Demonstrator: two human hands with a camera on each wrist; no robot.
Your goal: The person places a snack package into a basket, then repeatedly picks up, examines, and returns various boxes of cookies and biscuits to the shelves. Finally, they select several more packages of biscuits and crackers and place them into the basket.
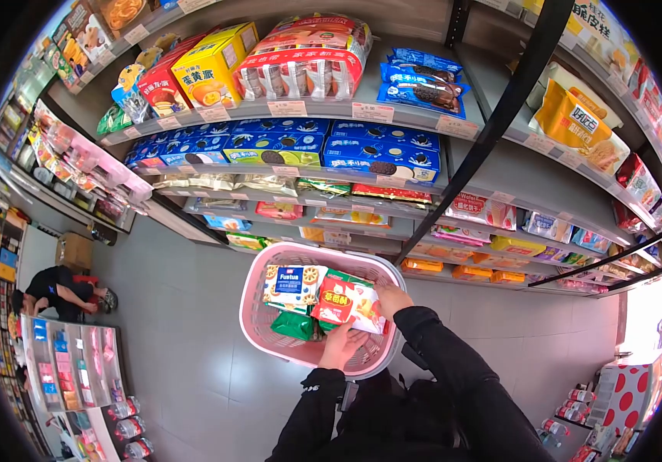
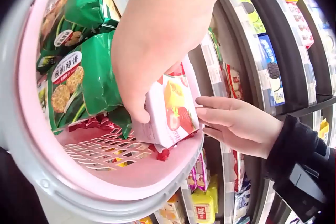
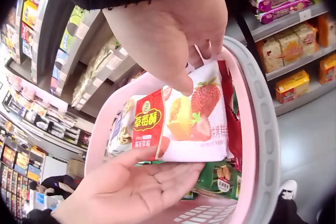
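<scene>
A white-and-red packet of strawberry pastries (image 3: pixel 194 113) is held over the pink basket (image 1: pixel 252 308). My right hand (image 3: pixel 178 35) pinches its upper edge, thumb on the printed face and fingers behind. Beneath its lower edge my left hand (image 3: pixel 134 187) lies palm up, with fairly straight fingers supporting it. In the left wrist view, my left hand (image 2: pixel 157 29) reaches down to the packet's side, while my right hand (image 2: pixel 241 124) is at its far edge. Inside the basket lie a Fustua biscuit pack (image 1: pixel 294 283) and green biscuit packs (image 2: pixel 94 77).
Shelves ahead hold blue Oreo boxes (image 1: pixel 381 154), a yellow box of pies (image 1: pixel 211 65) and a large red pack (image 1: pixel 308 58). A dark shelf post (image 1: pixel 492 123) stands at the right. At the left, a person (image 1: pixel 57 296) bends low near a display rack (image 1: pixel 77 362).
</scene>
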